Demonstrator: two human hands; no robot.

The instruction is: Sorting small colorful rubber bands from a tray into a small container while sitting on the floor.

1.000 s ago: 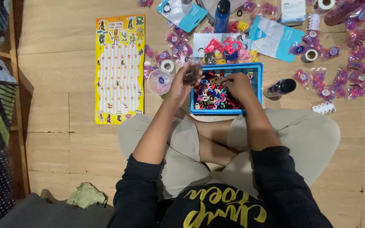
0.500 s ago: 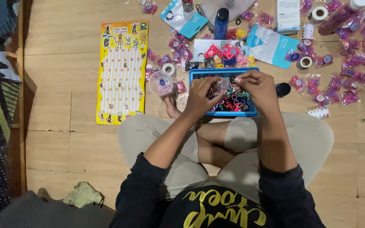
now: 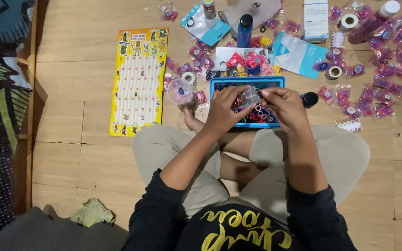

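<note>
Clear plastic, a small bag (image 3: 251, 96), is being held up between both hands just above a blue tray (image 3: 219, 83) of coloured rings, which is sitting on the wooden floor (image 3: 70, 153) against the person's crossed legs. The left hand (image 3: 224, 111) is pinching the bag's left edge, fingers curled and pressed together. The right hand (image 3: 284, 106) is pinching its right edge from the other side, thumb and forefinger closed on the plastic. The bag is stretching left to right between the two hands, so its long axis is running across the body, and both hands are equally close to it. What is inside the bag is too small to tell. Left of the tray a round clear tub (image 3: 180, 90) is standing, and further left a yellow sticker sheet (image 3: 138, 81) is lying flat. Many small pink packets (image 3: 382, 69) are lying scattered to the far right. A blue bottle (image 3: 244, 29) is standing beyond the tray.
</note>
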